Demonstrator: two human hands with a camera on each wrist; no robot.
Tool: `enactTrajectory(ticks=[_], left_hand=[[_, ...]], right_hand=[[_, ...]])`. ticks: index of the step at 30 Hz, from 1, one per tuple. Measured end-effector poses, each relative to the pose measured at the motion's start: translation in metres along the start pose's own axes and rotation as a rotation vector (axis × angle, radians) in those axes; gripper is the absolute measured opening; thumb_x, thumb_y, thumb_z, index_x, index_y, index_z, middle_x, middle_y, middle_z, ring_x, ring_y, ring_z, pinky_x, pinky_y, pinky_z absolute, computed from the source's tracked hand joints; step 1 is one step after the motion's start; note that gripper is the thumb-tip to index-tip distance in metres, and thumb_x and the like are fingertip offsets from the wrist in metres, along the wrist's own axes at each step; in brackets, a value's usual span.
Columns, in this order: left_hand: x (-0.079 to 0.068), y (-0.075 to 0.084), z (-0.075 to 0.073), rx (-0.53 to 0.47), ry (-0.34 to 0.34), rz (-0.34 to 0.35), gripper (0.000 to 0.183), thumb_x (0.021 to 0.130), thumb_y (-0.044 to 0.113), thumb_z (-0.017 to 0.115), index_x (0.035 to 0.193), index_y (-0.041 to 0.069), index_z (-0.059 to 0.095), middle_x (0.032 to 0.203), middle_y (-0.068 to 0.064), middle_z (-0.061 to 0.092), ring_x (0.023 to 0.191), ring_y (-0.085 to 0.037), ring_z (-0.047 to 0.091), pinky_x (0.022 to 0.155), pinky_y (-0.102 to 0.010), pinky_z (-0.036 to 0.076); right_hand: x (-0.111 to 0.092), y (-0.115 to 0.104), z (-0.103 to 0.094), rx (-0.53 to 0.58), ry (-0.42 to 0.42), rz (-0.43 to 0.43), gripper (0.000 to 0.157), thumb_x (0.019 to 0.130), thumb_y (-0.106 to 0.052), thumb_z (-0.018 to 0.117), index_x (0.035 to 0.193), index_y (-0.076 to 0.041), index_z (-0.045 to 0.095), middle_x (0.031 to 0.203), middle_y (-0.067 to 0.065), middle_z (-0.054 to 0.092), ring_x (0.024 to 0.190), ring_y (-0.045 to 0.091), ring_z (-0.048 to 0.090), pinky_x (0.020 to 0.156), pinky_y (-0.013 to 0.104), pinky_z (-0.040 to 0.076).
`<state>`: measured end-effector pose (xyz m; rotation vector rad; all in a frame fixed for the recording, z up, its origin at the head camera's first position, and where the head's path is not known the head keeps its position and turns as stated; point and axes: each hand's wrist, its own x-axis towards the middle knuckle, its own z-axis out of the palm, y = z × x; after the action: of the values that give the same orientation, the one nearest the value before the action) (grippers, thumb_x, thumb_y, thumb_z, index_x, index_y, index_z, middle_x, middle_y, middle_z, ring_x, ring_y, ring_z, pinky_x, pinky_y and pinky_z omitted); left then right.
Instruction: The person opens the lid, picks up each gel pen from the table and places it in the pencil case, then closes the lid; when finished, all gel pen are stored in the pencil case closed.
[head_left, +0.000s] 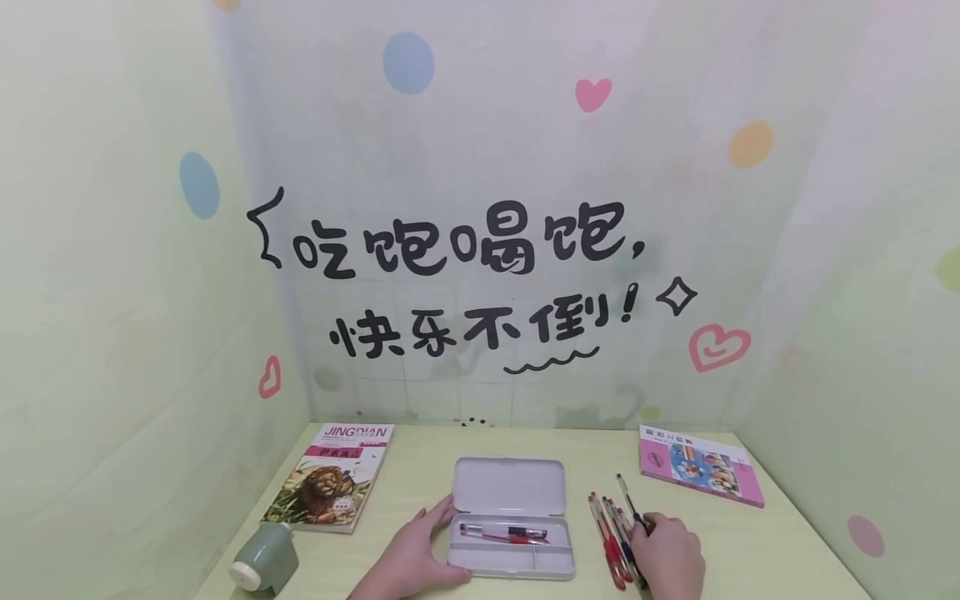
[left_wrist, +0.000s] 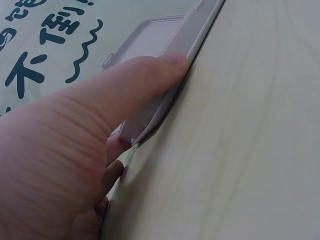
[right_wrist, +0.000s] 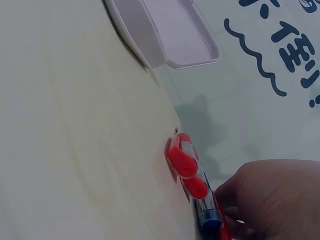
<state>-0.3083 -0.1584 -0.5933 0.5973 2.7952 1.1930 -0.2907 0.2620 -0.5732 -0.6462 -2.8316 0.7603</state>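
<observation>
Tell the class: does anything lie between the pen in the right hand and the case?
Loose pens lie on the table just left of the right hand, towards the case; past them, nothing visible stands in the way.

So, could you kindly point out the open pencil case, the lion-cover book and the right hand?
Pencil case (head_left: 510, 487): head view, inside of the raised lid.
Lion-cover book (head_left: 331, 479): head view, middle of the front cover.
Right hand (head_left: 670, 554): head view, back of the hand.

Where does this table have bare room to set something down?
Bare patches lie between the lion-cover book and the pencil case, and in front of the pink book, right of the right hand. It is crowded around the pens at that hand, and where the left hand grips the case.
</observation>
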Motion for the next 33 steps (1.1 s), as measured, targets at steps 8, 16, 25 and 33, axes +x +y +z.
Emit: enactTrajectory(ticks=[8, 16, 25, 33], left_hand=[[0.001, 0.001, -0.002, -0.007, -0.016, -0.022, 0.129, 0.069, 0.057, 0.099, 0.172, 0.010, 0.037, 0.161, 0.001, 0.065, 0.155, -0.066, 0.038, 0.126, -0.084, 0.031], [0.001, 0.001, -0.001, -0.006, -0.008, -0.006, 0.128, 0.069, 0.057, 0.099, 0.171, 0.010, 0.038, 0.159, 0.001, 0.066, 0.154, -0.066, 0.040, 0.125, -0.084, 0.032], [0.000, -0.001, 0.000, -0.004, -0.005, -0.011, 0.129, 0.068, 0.058, 0.099, 0.171, 0.012, 0.038, 0.160, 0.004, 0.065, 0.153, -0.068, 0.040, 0.124, -0.085, 0.033], [0.001, 0.000, -0.001, -0.006, -0.009, -0.012, 0.129, 0.068, 0.058, 0.099, 0.172, 0.010, 0.037, 0.160, 0.003, 0.065, 0.153, -0.067, 0.040, 0.125, -0.084, 0.032]], right_hand=[[0.001, 0.001, 0.000, 0.017, -0.017, 0.031, 0.039, 0.099, -0.025, 0.072, 0.124, 0.005, 0.077, 0.105, 0.025, 0.077, 0.092, 0.041, 0.068, 0.079, 0.058, 0.061], [-0.001, 0.000, -0.001, 0.019, -0.003, 0.032, 0.036, 0.098, -0.023, 0.072, 0.121, 0.004, 0.078, 0.106, 0.026, 0.076, 0.093, 0.041, 0.068, 0.080, 0.061, 0.062], [-0.004, -0.004, -0.002, 0.006, 0.075, -0.021, 0.036, 0.100, -0.022, 0.070, 0.124, 0.004, 0.077, 0.117, 0.035, 0.071, 0.099, 0.047, 0.069, 0.083, 0.067, 0.062], [-0.016, -0.022, 0.002, 0.085, 0.274, -0.111, 0.032, 0.101, -0.018, 0.070, 0.125, 0.002, 0.078, 0.123, 0.035, 0.070, 0.106, 0.052, 0.067, 0.087, 0.064, 0.058]])
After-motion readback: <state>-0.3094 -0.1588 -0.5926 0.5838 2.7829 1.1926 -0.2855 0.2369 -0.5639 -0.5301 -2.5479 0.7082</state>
